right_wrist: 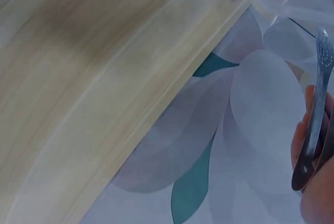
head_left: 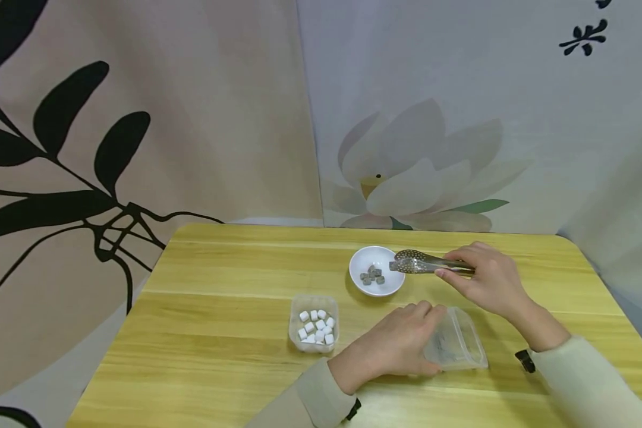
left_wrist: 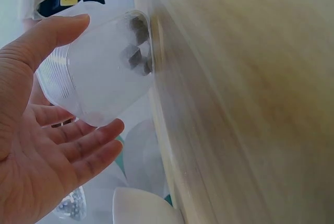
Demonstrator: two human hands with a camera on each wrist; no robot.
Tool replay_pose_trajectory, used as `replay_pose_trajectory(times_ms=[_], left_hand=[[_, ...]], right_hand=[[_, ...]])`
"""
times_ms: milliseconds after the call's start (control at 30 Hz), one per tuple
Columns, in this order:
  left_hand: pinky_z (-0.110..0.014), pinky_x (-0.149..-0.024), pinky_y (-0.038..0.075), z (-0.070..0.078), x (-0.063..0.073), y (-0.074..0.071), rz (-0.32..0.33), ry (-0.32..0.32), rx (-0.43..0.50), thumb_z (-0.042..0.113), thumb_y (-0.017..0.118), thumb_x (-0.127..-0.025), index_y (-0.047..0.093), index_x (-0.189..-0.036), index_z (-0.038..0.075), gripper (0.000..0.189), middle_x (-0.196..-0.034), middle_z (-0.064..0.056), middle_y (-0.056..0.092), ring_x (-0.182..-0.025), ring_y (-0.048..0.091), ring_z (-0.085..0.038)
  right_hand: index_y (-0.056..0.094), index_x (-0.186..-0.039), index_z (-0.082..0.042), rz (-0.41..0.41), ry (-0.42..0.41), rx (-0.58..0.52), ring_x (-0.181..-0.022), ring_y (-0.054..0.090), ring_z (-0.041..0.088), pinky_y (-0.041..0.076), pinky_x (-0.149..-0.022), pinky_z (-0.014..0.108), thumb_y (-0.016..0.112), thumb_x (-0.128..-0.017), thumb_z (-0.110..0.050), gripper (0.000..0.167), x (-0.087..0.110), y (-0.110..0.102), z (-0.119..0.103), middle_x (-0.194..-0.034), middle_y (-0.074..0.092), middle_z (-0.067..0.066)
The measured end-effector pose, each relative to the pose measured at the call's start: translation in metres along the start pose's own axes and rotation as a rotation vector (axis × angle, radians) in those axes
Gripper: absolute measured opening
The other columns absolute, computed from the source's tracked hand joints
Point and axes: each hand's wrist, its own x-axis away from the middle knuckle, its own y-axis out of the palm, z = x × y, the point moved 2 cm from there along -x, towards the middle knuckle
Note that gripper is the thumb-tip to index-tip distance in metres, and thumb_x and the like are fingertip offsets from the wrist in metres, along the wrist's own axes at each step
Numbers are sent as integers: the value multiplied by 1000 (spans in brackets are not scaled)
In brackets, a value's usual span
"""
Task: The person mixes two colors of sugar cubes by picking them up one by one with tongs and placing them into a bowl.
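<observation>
Some tongs, clamped in the right hand, reach over the bowl. The left hand clasps a tub (grey cubes inside) on its right.

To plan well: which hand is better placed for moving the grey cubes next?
Probably the right hand: it holds the tongs, their tips at the white bowl with grey cubes. The left hand holds the clear container without white cubes.

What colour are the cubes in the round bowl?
The cubes are grey; the head view shows them best.
</observation>
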Motion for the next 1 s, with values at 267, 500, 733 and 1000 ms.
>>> replay_pose_trajectory(times_ms=[267,500,733,1000], left_hand=[[-17,-83,46,1,-1,-1,0,6,-5,55,87,-78,45,-149,12,93,-118,4,55,-96,53,-5],[-17,-79,44,0,0,0,-1,1,11,54,87,-79,46,-146,12,90,-114,4,54,-92,50,-5],[-17,-79,45,-1,1,0,2,-3,23,52,88,-79,45,-146,11,89,-113,3,55,-91,50,-5],[-19,-82,47,1,1,0,4,3,1,52,87,-79,45,-147,8,91,-116,1,56,-93,52,-6]], right_hand=[[80,-103,-11,11,-7,12,-79,65,20,49,-56,35,89,-76,-22,31,3,-5,3,-99,76,5],[80,-108,-9,25,-45,27,-85,66,23,51,-58,38,88,-79,-28,36,12,-18,8,-101,76,5],[79,-108,-13,56,-49,66,-83,68,23,47,-56,27,87,-79,-35,37,28,-38,13,-102,76,4],[80,-101,-15,86,-81,103,-73,66,16,45,-56,21,86,-79,-46,39,56,-67,28,-94,76,1]])
